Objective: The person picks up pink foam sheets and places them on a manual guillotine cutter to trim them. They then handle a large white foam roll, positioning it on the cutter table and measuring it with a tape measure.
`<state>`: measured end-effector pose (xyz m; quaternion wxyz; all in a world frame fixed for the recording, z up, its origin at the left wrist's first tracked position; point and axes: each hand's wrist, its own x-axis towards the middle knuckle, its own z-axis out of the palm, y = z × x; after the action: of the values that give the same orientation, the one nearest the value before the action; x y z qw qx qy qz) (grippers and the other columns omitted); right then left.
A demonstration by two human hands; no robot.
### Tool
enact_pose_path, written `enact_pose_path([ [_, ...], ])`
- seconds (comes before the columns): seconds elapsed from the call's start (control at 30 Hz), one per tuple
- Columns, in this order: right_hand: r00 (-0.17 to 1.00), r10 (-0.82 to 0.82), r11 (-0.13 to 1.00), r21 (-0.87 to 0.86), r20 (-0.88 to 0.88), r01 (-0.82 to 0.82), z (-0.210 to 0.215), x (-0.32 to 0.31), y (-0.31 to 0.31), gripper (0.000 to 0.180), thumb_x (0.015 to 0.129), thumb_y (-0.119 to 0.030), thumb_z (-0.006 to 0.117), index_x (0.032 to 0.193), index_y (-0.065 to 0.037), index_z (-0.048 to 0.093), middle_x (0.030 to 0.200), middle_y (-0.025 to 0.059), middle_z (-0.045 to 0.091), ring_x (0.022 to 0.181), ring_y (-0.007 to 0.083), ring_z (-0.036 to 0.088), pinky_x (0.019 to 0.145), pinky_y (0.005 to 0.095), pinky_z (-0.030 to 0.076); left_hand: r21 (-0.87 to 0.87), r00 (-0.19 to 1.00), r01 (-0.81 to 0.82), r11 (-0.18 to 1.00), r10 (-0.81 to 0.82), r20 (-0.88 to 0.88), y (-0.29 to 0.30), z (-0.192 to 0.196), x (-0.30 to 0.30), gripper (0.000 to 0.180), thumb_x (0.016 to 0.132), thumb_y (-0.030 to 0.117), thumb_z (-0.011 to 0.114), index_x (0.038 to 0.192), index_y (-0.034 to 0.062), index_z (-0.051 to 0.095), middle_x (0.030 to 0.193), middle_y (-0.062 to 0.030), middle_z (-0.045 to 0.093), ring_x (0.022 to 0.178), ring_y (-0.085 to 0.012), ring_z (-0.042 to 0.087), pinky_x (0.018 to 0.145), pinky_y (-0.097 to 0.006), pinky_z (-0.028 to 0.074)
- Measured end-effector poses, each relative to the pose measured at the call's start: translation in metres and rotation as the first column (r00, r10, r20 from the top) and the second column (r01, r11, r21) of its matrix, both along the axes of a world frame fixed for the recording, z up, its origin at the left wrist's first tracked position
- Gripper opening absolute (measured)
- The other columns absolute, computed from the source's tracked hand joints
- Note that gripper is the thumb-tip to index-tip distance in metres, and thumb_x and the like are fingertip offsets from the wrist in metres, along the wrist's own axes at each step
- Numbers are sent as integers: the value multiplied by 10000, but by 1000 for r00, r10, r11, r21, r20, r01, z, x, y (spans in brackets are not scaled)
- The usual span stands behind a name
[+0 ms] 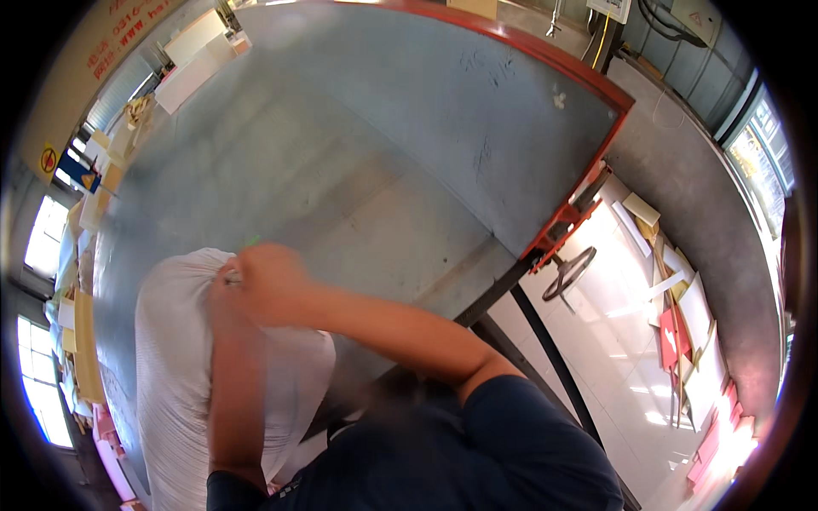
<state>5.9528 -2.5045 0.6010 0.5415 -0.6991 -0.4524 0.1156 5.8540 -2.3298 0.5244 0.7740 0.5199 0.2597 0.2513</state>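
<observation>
A large white woven sack (175, 358) bulges at the left, its fabric drawn together in folds near the top. My left hand (226, 285) is closed at those gathered folds, partly blurred by motion. My right hand (274, 279) is curled into a fist right beside it, over the sack's top edge. What the right fingers hold is hidden, and a small bit of green (255, 241) shows just beyond them. Both forearms cross the sack, which lies against the near left part of a wide grey metal table (341, 162).
A red rim (545, 53) borders the table's far and right edges. A handwheel (569, 274) sticks out below its right corner. Sheets and offcuts (682, 315) lean along the right wall. More panels (88, 345) stand along the left side, by the windows.
</observation>
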Motion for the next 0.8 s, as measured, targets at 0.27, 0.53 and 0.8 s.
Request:
enact_pose_path([
  [0.27, 973, -218, 976, 15, 78, 218, -26, 157, -65, 235, 747, -223, 654, 786, 6, 622, 652, 171, 608, 629, 324, 605, 596, 432, 454, -295, 965, 221, 930, -164, 206, -111, 13, 191, 169, 953, 233, 508, 946, 94, 604, 883, -43, 646, 832, -163, 631, 762, -334, 529],
  [0.53, 893, -388, 917, -191, -230, 350, -104, 280, -151, 276, 828, -173, 567, 850, 94, 630, 770, 153, 643, 741, 158, 566, 680, 361, 460, -478, 977, -48, 877, -59, -206, -239, -58, 367, 479, 983, 438, 422, 1203, 24, 522, 1149, -140, 584, 1044, -253, 541, 912, -375, 432],
  [0.8, 897, -409, 911, -135, -168, 390, -199, 285, -168, 292, 840, -181, 582, 952, 78, 653, 828, 142, 665, 763, 202, 576, 720, 364, 466, 33, 920, 264, 964, -241, -308, -297, -63, 286, 649, 922, 411, 568, 1396, 1, 398, 1493, -155, 310, 1347, -282, 343, 1102, -393, 292],
])
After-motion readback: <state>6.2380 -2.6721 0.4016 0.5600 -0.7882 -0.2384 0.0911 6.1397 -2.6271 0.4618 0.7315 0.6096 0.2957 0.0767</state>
